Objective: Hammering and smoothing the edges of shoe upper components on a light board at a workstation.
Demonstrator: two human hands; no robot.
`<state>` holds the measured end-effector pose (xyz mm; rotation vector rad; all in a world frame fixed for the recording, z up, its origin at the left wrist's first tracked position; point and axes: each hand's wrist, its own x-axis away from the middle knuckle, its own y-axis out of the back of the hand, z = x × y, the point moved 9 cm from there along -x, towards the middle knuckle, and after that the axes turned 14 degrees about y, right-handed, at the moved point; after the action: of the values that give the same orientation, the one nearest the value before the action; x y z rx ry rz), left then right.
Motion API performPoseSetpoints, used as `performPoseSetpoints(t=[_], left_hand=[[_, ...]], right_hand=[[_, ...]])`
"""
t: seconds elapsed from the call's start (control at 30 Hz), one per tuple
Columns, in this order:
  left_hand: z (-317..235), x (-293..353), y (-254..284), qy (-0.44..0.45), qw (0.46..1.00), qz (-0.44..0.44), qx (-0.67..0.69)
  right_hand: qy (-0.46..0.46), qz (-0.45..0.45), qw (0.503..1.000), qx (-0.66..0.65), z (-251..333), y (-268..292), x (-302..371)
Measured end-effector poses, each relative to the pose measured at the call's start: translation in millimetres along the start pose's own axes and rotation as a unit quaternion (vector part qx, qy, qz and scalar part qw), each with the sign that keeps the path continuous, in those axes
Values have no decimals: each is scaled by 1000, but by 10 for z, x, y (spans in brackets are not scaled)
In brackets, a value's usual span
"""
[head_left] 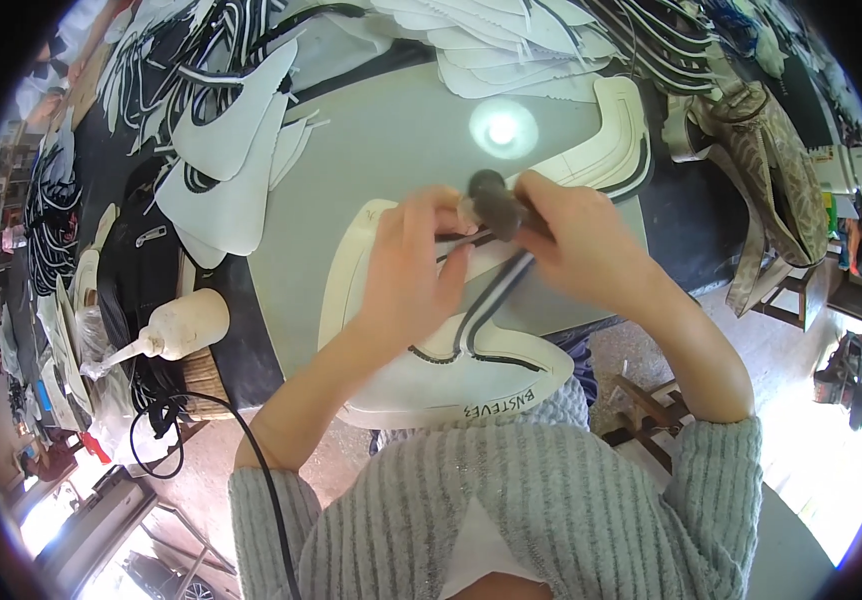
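Crowding the hands (411,265) (581,240), left pinching dark strip (465,243), right gripping dark tool (496,208): bottle (191,322), piled white pieces (496,45), bag (776,165).

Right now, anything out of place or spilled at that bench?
Two mild oddities. The black cord hangs loose and crosses the person's left sleeve, where it might snag. The white bottle on the left seems to lie on its side rather than stand; no spill shows around it.
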<state>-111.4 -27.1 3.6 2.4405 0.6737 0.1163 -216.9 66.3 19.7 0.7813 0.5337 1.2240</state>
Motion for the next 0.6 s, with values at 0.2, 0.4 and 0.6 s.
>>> performPoseSetpoints(t=[0.2,0.4,0.6], left_hand=[[76,-57,-57,30,998,34,37],[134,-48,-53,61,996,40,45],[209,49,72,36,998,44,11]], right_hand=[[-23,-64,994,-84,-66,109,61],[30,-22,997,-72,-63,-107,-242],[43,30,997,-52,-109,-190,-349]])
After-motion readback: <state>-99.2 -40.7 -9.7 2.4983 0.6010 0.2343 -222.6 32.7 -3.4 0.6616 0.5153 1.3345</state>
